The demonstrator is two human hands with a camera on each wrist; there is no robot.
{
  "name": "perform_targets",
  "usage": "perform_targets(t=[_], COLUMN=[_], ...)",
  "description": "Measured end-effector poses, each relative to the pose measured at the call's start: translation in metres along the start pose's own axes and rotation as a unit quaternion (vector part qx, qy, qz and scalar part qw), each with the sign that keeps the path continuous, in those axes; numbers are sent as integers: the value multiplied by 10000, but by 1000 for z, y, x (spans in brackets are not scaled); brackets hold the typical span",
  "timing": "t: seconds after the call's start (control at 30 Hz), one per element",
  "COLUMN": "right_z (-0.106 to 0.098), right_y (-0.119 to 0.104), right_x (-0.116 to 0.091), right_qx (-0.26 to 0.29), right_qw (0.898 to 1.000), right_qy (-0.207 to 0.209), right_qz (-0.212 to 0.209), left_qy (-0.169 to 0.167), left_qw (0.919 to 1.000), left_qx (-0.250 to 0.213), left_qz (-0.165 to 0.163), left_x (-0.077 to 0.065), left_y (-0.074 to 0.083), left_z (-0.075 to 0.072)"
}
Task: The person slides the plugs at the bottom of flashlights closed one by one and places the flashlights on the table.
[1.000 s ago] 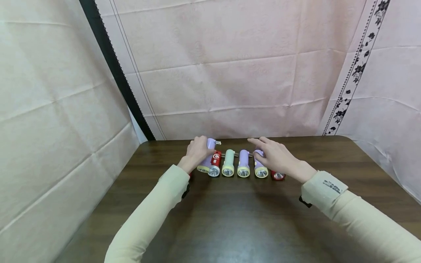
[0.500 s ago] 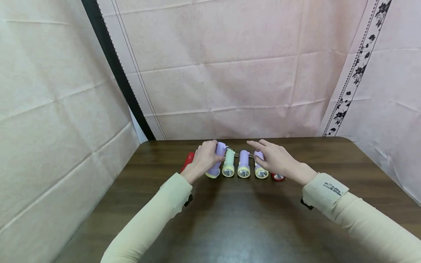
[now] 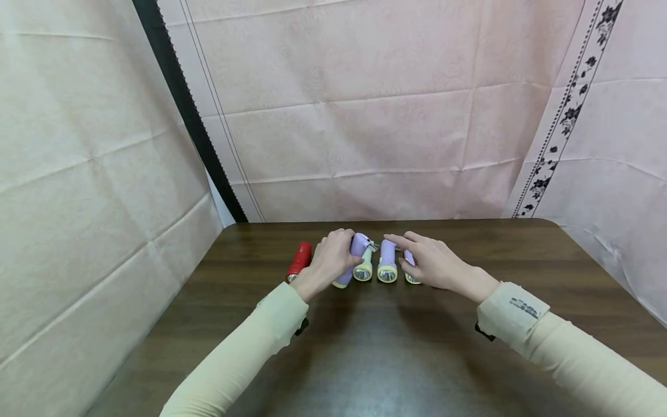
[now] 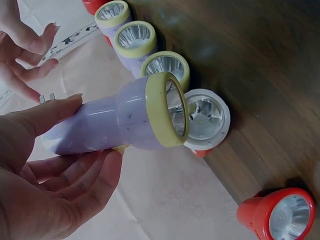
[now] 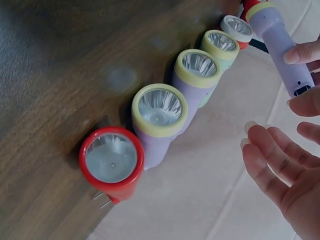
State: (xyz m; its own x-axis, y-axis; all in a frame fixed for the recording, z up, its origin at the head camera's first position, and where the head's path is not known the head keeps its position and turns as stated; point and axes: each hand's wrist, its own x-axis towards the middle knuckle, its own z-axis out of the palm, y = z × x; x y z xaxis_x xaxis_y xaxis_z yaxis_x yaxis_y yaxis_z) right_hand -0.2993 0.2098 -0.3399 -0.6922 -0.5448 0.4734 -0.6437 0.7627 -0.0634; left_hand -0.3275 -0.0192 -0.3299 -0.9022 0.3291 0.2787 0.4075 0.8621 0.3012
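Two pale sleeves (image 3: 229, 359) stretch forward over the brown table (image 3: 359, 359), both arms angled in toward the middle. Left hand (image 3: 330, 255): thumb on one side, curled fingers on the other, pinching a purple flashlight (image 4: 105, 122) by its body, yellow-rimmed lens end toward the person, plug prongs (image 4: 47, 97) at the other end. Looks like the step is moving or placing this single flashlight by the line; whether it touches a neighbour, cannot tell. Next move likely calls for a steady pinch and a careful turn, lens rim kept off the white-rimmed flashlight (image 5: 237, 30) close by. Right hand (image 3: 435, 260): back up, fingers spread and loosely bent, holds nothing, at the right end of the line; probably just needs to stay out of the way. Lying on the table left to right: red flashlight (image 3: 300, 260) apart on the left, then the white-rimmed one, green flashlight (image 3: 362, 271), middle purple flashlight (image 3: 387, 260), outer purple flashlight (image 5: 157, 130), right-end red flashlight (image 5: 112, 160), that last one hidden by the hand in the head view. Farthest: creased pale cloth (image 3: 339, 116) behind the table.
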Motion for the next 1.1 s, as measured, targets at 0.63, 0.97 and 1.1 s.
perform_targets(t=[0.63, 0.97, 1.1], right_z=[7, 8, 8], right_y=[-7, -7, -7], right_x=[-1, -2, -2], right_qx=[101, 21, -25], right_qw=[9990, 9987, 9982], right_qy=[166, 269, 368], right_qz=[-412, -422, -481], left_qy=[-147, -290, -257], left_qw=[9994, 9973, 9967], left_qx=[-213, -620, -697], left_qz=[211, 254, 314], left_x=[-1, -1, -1], left_y=[11, 12, 13], left_z=[7, 9, 10])
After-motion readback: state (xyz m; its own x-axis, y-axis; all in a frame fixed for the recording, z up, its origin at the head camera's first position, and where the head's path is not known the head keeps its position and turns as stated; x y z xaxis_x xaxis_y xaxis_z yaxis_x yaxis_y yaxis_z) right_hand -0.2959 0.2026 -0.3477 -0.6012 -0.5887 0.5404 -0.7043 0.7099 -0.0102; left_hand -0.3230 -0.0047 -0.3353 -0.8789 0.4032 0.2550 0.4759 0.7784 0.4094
